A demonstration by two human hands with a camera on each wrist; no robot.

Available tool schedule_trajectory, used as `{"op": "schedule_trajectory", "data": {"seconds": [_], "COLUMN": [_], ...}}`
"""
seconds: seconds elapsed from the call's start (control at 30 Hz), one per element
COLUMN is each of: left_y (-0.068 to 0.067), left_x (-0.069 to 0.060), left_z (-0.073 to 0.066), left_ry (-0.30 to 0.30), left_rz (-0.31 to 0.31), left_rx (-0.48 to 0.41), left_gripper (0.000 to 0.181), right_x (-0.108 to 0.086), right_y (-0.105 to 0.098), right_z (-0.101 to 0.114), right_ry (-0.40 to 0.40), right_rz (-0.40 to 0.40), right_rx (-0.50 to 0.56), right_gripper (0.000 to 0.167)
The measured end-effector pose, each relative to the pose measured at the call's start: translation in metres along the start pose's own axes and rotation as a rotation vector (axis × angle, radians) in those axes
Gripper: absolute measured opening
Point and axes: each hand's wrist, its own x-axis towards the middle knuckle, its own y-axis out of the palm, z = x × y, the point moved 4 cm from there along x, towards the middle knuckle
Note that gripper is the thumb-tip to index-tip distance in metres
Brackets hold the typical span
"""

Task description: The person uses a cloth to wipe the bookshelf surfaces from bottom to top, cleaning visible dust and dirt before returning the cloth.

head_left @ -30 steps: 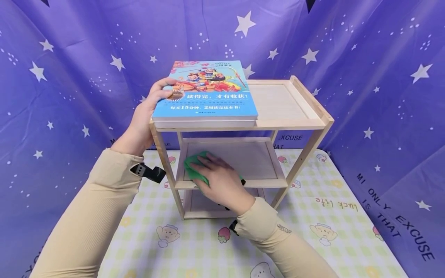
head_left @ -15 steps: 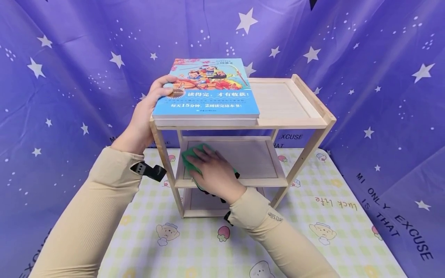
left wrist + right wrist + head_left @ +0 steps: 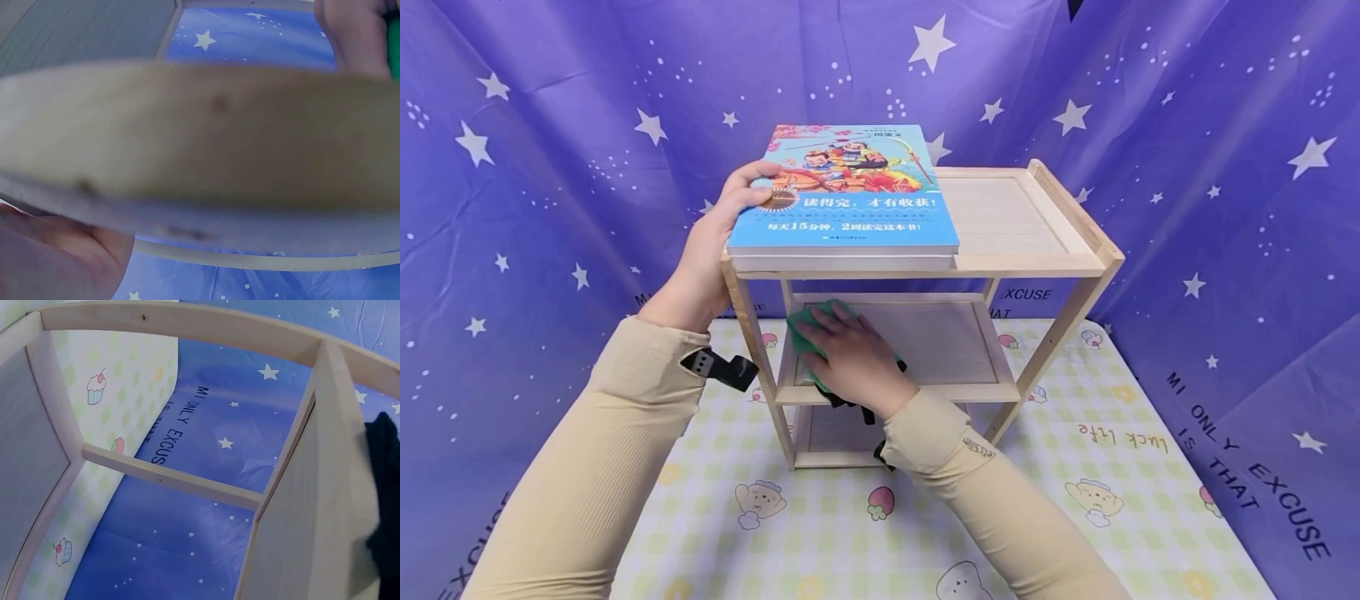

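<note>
Now, green cloth under spread right hand, left hand gripping blue book.

Head view faces forward, down — both wrist views share its wooden shelf, close up.

Rack on tablecloth; curtain behind, far side. Book on top tier, left part; left hand at its left edge. Middle tier, left end: cloth under right hand.
</note>
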Motion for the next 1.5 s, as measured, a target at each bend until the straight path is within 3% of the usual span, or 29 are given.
{"op": "schedule_trajectory", "data": {"seconds": [0.4, 0.93, 1.27, 1.5], "left_y": [0.002, 0.001, 0.001, -0.001], "left_x": [0.002, 0.002, 0.002, 0.001], "left_z": [0.0, 0.001, 0.002, 0.001], "left_ry": [0.004, -0.008, -0.006, 0.001], "left_rz": [0.005, -0.009, -0.005, -0.002], "left_rx": [-0.005, -0.001, -0.001, -0.004], "left_gripper": [0.032, 0.032, 0.03, 0.03], "right_x": [0.017, 0.025, 0.01, -0.001], "right_y": [0.001, 0.003, 0.003, 0.002], "right_z": [-0.007, -0.013, -0.007, 0.002], "right_ry": [0.053, 0.059, 0.033, -0.01], "right_rz": [0.076, 0.094, -0.02, -0.107], "right_rx": [0.005, 0.018, 0.071, 0.024], "right_gripper": [0.051, 0.053, 0.043, 0.037]}}
